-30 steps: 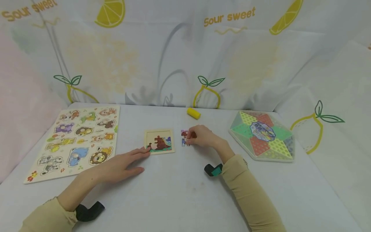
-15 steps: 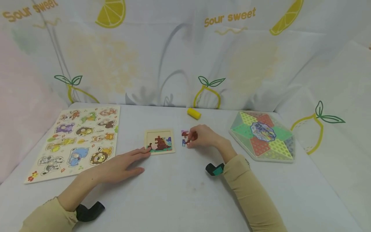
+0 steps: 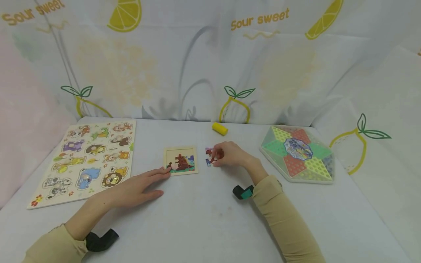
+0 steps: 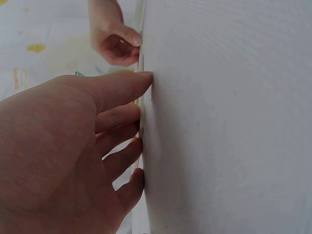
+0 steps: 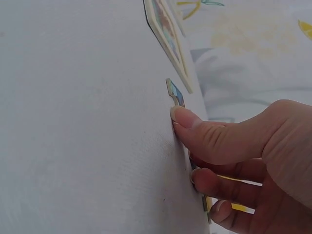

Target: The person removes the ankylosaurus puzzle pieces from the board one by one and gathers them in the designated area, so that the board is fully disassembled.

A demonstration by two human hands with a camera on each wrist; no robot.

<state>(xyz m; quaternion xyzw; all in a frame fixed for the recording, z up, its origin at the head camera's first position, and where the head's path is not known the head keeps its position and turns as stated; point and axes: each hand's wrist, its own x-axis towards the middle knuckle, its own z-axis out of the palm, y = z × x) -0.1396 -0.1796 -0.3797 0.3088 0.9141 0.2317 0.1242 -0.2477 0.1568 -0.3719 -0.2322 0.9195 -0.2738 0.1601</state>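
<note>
A small wooden puzzle tray (image 3: 180,148) lies in the middle of the table in the head view, its picture partly filled with brown dinosaur-like pieces. My left hand (image 3: 135,188) rests its fairly straight fingertips on the tray's lower left corner; the thumb stays on the cloth. To the right of the tray lie several loose jigsaw pieces (image 3: 208,162). My right hand (image 3: 231,154) has curled fingers over them and pinches a jigsaw piece, mostly hidden. In the right wrist view, the thumb touches the edge of a jigsaw piece (image 5: 174,90) lying flat on the cloth.
On the left lies a large animal peg puzzle board (image 3: 93,160). A yellow cylinder (image 3: 219,128) is behind the right hand. Further right sits a hexagonal game box (image 3: 297,154) with coloured triangles. A printed curtain (image 3: 184,65) hangs behind the table.
The right hand's thumb and fingers have shifted slightly towards me and right, and the loose pieces beneath them have turned a little. The left hand and tray stay in place.
</note>
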